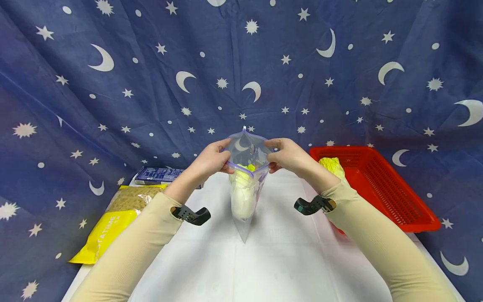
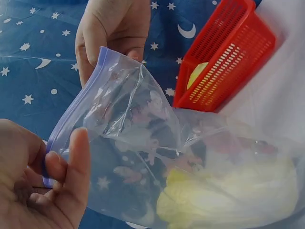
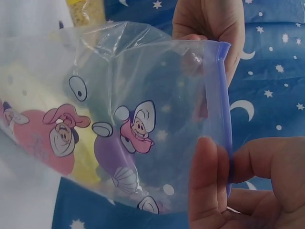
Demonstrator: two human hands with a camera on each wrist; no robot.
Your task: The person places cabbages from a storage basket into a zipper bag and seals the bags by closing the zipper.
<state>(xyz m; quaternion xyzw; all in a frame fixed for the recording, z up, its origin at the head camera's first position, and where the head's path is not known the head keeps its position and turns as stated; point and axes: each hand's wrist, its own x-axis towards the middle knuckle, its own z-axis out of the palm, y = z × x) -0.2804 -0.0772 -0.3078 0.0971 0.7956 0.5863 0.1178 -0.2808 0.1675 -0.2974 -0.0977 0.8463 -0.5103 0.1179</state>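
Note:
A clear zip bag (image 1: 241, 233) with a purple seal strip and printed cartoon figures (image 3: 138, 124) hangs open over the white table. Inside it lies a pale yellow napa cabbage (image 1: 242, 199), its leafy end toward the mouth. My left hand (image 1: 211, 159) pinches the left side of the bag's rim. On the opposite side, my right hand (image 1: 290, 155) pinches the rim between thumb and fingers. The two hands hold the mouth spread apart. In the left wrist view the cabbage (image 2: 224, 195) shows through the film, below the mouth.
At right stands a red perforated basket (image 1: 400, 193) with another yellow leafy vegetable (image 1: 332, 165) in its left end. On the left lie a yellow pasta packet (image 1: 113, 222) and a dark blue package (image 1: 158, 175). Behind hangs a blue curtain (image 1: 226, 54) with moons and stars.

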